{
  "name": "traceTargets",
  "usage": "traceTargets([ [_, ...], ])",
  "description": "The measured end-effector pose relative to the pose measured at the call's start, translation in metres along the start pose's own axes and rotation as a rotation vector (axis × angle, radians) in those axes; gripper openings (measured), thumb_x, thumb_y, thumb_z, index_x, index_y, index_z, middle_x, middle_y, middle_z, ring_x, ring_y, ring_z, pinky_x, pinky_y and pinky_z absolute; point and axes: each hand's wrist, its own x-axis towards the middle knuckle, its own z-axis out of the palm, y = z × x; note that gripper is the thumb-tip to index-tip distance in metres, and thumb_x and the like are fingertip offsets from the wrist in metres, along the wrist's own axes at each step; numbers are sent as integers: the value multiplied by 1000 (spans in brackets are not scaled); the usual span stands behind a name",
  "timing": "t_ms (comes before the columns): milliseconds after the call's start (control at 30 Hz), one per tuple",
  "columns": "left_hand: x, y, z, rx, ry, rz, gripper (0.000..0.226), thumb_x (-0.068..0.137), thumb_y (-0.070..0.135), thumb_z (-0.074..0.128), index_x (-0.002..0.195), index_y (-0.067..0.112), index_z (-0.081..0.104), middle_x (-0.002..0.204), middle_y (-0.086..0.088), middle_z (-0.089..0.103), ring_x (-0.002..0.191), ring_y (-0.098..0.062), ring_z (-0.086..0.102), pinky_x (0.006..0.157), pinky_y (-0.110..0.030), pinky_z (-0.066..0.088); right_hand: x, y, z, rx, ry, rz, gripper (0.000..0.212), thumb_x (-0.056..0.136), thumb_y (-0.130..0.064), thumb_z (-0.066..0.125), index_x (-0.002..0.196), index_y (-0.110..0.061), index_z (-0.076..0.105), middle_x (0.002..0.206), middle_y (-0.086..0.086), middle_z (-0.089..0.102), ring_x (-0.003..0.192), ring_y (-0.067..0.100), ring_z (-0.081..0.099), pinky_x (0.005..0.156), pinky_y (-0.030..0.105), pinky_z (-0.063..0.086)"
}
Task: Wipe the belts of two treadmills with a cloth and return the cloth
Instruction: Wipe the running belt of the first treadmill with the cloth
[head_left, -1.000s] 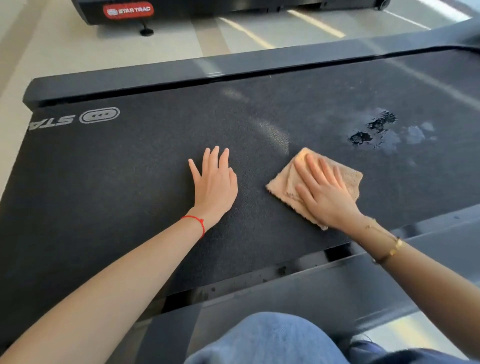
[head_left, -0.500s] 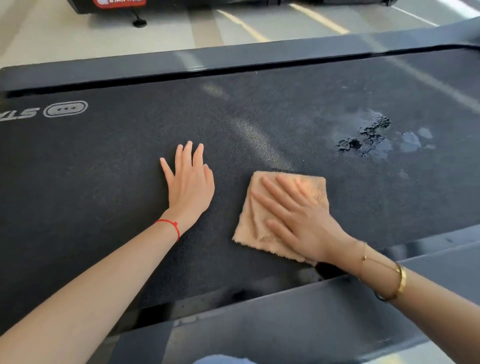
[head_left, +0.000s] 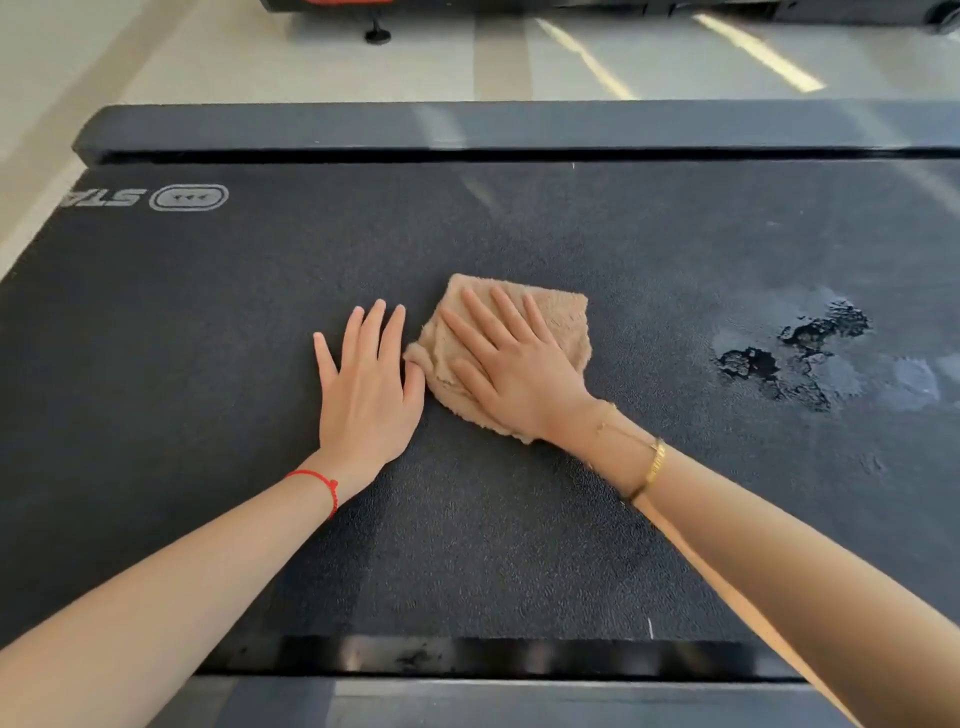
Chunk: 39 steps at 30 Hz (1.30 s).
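Observation:
A black treadmill belt (head_left: 519, 519) fills most of the head view. A folded tan cloth (head_left: 561, 322) lies flat on it near the middle. My right hand (head_left: 514, 369) presses on the cloth with straight, spread fingers. My left hand (head_left: 369, 384) rests flat on the bare belt, its thumb side touching the cloth's left edge. A wet patch with dark blotches (head_left: 800, 358) sits on the belt to the right of the cloth.
The far side rail (head_left: 467, 130) and near side rail (head_left: 519, 696) border the belt. Beyond lies pale floor (head_left: 156, 62), with the base of a second treadmill (head_left: 675, 5) at the top edge. A logo (head_left: 187, 197) marks the belt's left end.
My right hand has slid the cloth leftwards across the belt, away from the wet patch, until it meets my left hand. The left hand has stayed flat on the belt.

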Motion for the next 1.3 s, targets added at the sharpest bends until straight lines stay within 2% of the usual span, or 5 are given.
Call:
traceTargets([
  [200,0,1,-2,4,-1,-24,58,102,34,29,157,17,21,165,-2,18,153,-20,9,122,-57,7,-30,40,-5,8,11,19,59,104,-51,13,158,-31,5,166,-2,-4,152,23,-10,123,45,-9],
  [433,6,1,-2,5,22,-47,57,99,36,34,153,18,31,158,-2,30,148,-21,23,121,-57,14,68,74,-16,21,36,369,59,105,-46,14,159,-24,7,166,7,-2,152,33,-5,121,52,-5],
  [667,14,3,0,18,21,-35,56,99,36,30,149,13,37,157,-8,30,148,-25,22,120,-57,14,81,30,-3,54,11,-59,58,105,-47,19,159,-28,9,166,2,2,153,26,-5,122,45,-8],
  [1000,14,3,6,73,-32,-80,66,96,44,8,158,22,13,166,-2,11,154,-21,4,121,-58,10,214,90,-19,36,27,342,59,103,-47,14,159,-27,8,166,4,-1,152,32,-7,121,53,-9],
  [1300,12,3,6,93,-51,-70,66,97,45,5,159,24,8,167,0,7,154,-19,1,122,-58,9,138,79,-12,57,30,29,58,103,-53,16,158,-34,11,166,-3,2,153,27,-5,121,48,-7],
])
